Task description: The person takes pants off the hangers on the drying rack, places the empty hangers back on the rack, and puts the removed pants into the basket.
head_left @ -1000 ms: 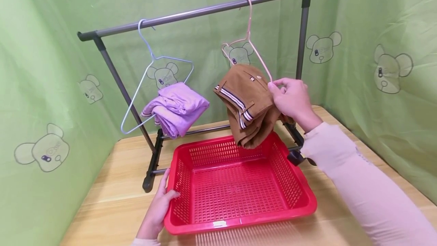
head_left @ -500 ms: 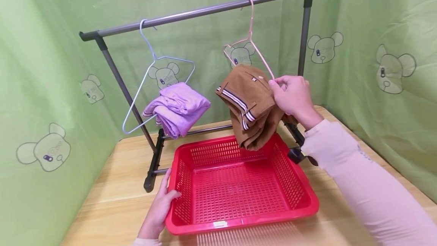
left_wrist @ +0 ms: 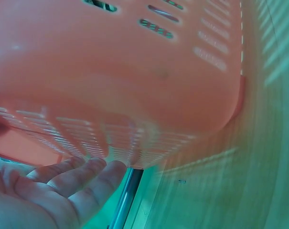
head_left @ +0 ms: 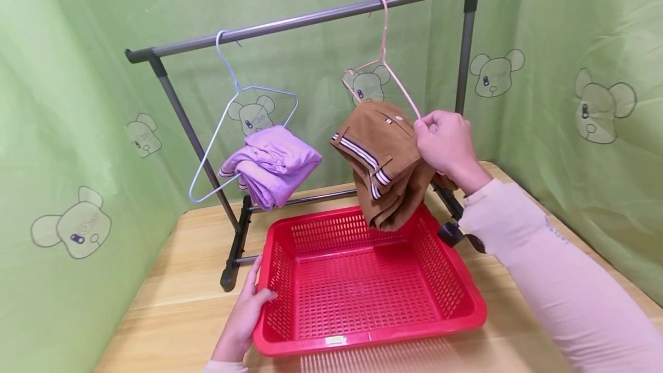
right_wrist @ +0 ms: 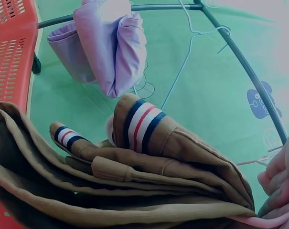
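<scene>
Brown trousers (head_left: 387, 148) with striped trim hang folded over a pink hanger (head_left: 399, 85), which is hooked on the rack's bar. My right hand (head_left: 448, 141) pinches the hanger's lower right corner beside the trousers. In the right wrist view the trousers' (right_wrist: 168, 167) layered folds reach up to my curled fingers (right_wrist: 278, 183). Low at left, my left hand (head_left: 242, 316) grips the left wall of a red perforated basket (head_left: 370, 335), thumb over the rim. The left wrist view has its fingers (left_wrist: 99, 183) along the outside of that wall.
A folded lilac garment (head_left: 277, 160) hangs over a blue hanger (head_left: 211, 143) at the left. The dark metal rack (head_left: 321, 15) stands on a wooden table (head_left: 166, 281), its feet beside the basket. Green curtains (head_left: 564, 27) close in the back and sides.
My right hand has risen slightly with the hanger's corner, and the trousers' lower edge sits a little lower. The whole view has drifted slightly; the left hand still holds the basket.
</scene>
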The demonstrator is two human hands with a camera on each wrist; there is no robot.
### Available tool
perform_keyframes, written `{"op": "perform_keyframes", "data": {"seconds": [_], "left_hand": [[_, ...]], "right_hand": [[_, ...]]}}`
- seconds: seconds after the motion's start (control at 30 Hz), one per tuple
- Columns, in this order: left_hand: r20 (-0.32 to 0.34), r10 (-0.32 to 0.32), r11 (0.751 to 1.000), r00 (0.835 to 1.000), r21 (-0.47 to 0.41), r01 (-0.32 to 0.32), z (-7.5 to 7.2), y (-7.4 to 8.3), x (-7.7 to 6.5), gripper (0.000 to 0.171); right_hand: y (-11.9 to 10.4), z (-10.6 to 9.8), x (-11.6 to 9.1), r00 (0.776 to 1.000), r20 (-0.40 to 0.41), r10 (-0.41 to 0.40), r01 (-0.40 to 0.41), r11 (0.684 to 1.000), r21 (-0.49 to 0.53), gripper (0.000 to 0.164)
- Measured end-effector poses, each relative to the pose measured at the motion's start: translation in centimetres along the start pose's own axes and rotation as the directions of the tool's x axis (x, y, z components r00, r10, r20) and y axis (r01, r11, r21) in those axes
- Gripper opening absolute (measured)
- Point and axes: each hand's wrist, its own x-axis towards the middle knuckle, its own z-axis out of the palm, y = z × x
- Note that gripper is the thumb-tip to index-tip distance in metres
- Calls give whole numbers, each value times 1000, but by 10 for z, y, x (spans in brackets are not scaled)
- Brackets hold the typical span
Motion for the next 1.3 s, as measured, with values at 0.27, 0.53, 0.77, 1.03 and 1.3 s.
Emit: {"op": "perform_keyframes", "data": {"seconds": [0.27, 0.53, 0.77, 1.03, 1.3], "left_hand": [[-4, -3, 1000, 1000, -15, 3, -1, -2, -1, 86], [2, 4, 1000, 1000, -13, -4, -1, -1, 1, 87], [9, 3, 1000, 1000, -14, -3, -2, 0, 0, 87], [11, 2, 1000, 1000, -25, -2, -2, 0, 0, 86], [9, 7, 1000, 1000, -24, -7, -3, -1, 0, 86]], "right_hand": [[-2, -1, -1, 999, -23, 28, -27, 998, 58, 29], [-5, -6, -2, 998, -8, 58, -57, 994, 95, 29], [-6, -8, -4, 998, -4, 63, -62, 993, 100, 28], [-8, -9, -3, 999, -17, 46, -44, 992, 115, 27], [-11, -11, -5, 998, -24, 50, -47, 994, 103, 29]]}}
